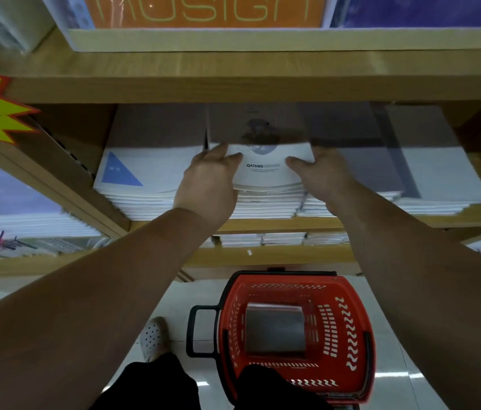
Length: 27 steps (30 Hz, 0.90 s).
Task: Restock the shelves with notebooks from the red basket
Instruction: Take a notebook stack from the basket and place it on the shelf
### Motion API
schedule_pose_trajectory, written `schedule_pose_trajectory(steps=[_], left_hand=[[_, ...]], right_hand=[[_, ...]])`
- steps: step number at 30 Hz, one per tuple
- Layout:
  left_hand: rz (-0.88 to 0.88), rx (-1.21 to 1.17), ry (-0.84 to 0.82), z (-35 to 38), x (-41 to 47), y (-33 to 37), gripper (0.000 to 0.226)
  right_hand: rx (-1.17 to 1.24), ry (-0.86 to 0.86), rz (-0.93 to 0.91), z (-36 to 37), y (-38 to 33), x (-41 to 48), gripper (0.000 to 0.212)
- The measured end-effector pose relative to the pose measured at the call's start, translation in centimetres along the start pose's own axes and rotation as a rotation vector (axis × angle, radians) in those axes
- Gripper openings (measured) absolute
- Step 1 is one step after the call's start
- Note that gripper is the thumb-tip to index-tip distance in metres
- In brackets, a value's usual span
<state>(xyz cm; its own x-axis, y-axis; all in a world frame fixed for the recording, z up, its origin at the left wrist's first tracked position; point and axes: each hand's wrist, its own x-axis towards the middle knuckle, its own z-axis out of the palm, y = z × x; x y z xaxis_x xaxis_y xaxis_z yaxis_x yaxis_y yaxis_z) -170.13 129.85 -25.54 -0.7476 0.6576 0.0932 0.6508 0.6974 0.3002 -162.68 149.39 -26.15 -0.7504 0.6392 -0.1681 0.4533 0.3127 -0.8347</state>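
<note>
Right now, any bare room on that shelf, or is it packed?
Packed side to side: blue-triangle stack, DARING stack held by left hand and right hand, more to the rightmost stack. Free: gap between stack tops and upper shelf board; bare wood beyond it.

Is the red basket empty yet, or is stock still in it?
Not empty. A grey plastic-wrapped pack lies in the red basket; its contents cannot be told.

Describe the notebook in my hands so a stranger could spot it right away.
Under the wooden shelf board below the orange sign sit stacks of white notebooks. The notebook tops the middle stack, gripped by the left hand and right hand. Only it reads DARING under a dark round picture; its left neighbour shows a blue triangle.
</note>
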Motion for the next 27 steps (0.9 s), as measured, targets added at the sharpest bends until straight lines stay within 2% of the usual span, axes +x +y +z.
schedule_pose_trajectory(steps=[5, 9, 15, 19, 23, 27], left_hand=[[0.039, -0.054, 0.058, -0.1, -0.5, 1.9, 0.049], [0.024, -0.146, 0.133, 0.7, -1.5, 5.9, 0.047], [-0.020, -0.225, 0.085, 3.3, -0.2, 12.6, 0.047], [-0.031, -0.247, 0.027, 5.5, 2.2, 15.1, 0.052], [0.002, -0.165, -0.067, 7.0, 4.2, 16.0, 0.060], [0.075, 0.098, -0.105, 7.3, 4.8, 15.9, 0.059]], right_hand=[[0.079, 0.026, 0.028, -2.2, 0.9, -0.4, 0.032], [0.152, 0.052, -0.016, -6.2, 2.5, -1.5, 0.030], [0.170, 0.120, -0.049, -12.5, 5.7, -1.4, 0.024], [0.162, 0.161, -0.029, -15.1, 7.8, -0.1, 0.007], [0.004, 0.151, -0.061, -16.0, 9.6, 1.7, 0.030], [-0.184, 0.090, -0.100, -15.6, 11.2, 2.9, 0.048]])
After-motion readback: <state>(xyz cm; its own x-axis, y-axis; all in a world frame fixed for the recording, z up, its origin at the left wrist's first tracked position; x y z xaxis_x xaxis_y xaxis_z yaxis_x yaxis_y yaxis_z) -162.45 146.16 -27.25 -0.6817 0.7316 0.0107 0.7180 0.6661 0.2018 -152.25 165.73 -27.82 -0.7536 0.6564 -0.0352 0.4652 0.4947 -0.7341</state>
